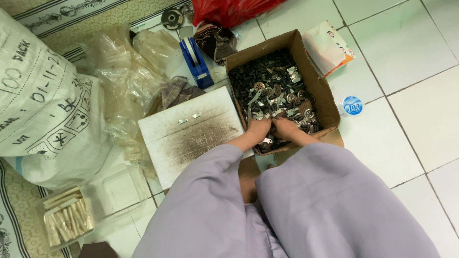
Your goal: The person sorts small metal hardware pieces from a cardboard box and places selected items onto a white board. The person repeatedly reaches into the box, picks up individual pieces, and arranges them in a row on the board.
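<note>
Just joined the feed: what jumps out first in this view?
A cardboard box at centre, full of small dark and silvery metal parts, with the left hand and right hand side by side in it. Left of it lies a smudged white board carrying two metal clips.

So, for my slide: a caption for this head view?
Both hands dig into a cardboard box of small metal parts.
</note>
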